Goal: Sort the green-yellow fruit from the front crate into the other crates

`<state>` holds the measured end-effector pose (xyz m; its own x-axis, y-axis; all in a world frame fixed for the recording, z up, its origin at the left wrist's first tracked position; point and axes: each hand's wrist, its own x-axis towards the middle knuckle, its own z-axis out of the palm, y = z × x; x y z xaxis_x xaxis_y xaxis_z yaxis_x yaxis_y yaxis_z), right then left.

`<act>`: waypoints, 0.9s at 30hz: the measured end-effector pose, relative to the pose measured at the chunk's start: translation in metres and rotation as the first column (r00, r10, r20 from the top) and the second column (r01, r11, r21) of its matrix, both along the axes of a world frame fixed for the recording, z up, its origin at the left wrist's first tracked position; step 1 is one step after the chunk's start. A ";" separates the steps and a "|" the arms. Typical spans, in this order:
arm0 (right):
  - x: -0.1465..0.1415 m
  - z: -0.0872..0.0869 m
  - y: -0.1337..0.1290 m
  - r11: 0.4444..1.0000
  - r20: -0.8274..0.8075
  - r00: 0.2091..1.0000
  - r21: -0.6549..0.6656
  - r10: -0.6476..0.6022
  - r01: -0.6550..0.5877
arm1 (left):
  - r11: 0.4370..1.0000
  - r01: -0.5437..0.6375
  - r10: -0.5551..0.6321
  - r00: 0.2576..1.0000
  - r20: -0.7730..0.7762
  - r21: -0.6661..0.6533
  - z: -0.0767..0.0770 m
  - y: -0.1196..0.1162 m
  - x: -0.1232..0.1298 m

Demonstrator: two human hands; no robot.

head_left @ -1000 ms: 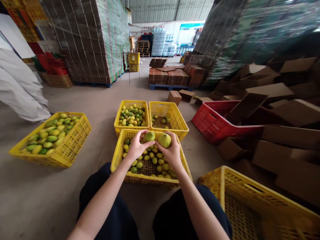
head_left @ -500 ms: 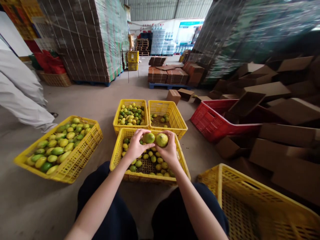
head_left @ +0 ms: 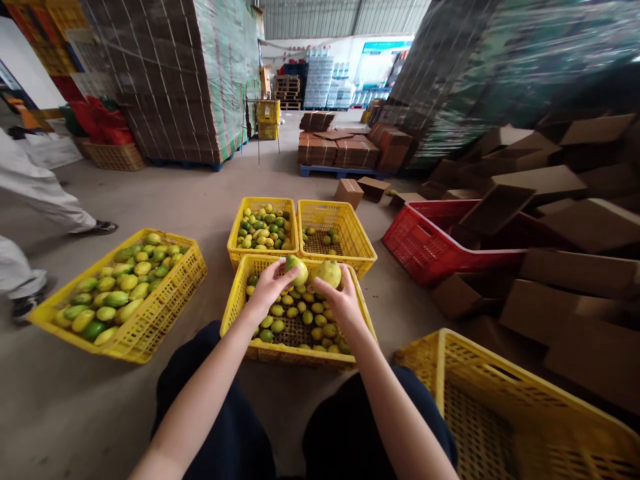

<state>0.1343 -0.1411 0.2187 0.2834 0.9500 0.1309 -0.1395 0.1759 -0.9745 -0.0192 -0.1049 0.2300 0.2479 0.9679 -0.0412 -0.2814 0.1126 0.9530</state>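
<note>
My left hand point(head_left: 266, 288) grips a green-yellow lemon point(head_left: 297, 271) between thumb and fingers. A yellower lemon point(head_left: 327, 274) is held in my right hand point(head_left: 343, 298), close beside the first one. Both hands are above the near yellow crate point(head_left: 233, 298), which has several green and yellow lemons on its slatted bottom. Behind it stand two more yellow crates: the left one point(head_left: 233, 248) is well filled with lemons, the right one point(head_left: 367, 248) holds a few.
At the left, a yellow crate point(head_left: 165, 320) is full of lemons, with a person's legs point(head_left: 45, 193) beyond it. A red crate point(head_left: 425, 250) and cardboard boxes point(head_left: 565, 307) lie at the right. Another yellow crate point(head_left: 500, 370) sits at lower right.
Both lemons have been turned in my fingers, and the left one sits slightly higher. The person at the left has changed stance, with both shoes now showing.
</note>
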 end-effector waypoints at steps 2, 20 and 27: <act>0.001 0.002 0.003 0.990 -0.223 0.971 -0.093 0.085 -0.108 | 0.985 0.043 -0.018 0.989 0.146 -0.170 0.003 0.000 0.000; 0.001 -0.009 0.015 0.873 -0.510 0.858 -0.388 0.065 -0.296 | 0.819 0.168 -0.001 0.957 0.292 -0.549 0.005 0.002 0.002; -0.005 -0.018 0.010 0.986 0.034 0.986 0.026 -0.166 0.165 | 0.995 -0.098 0.096 0.986 0.140 0.011 -0.004 0.000 0.005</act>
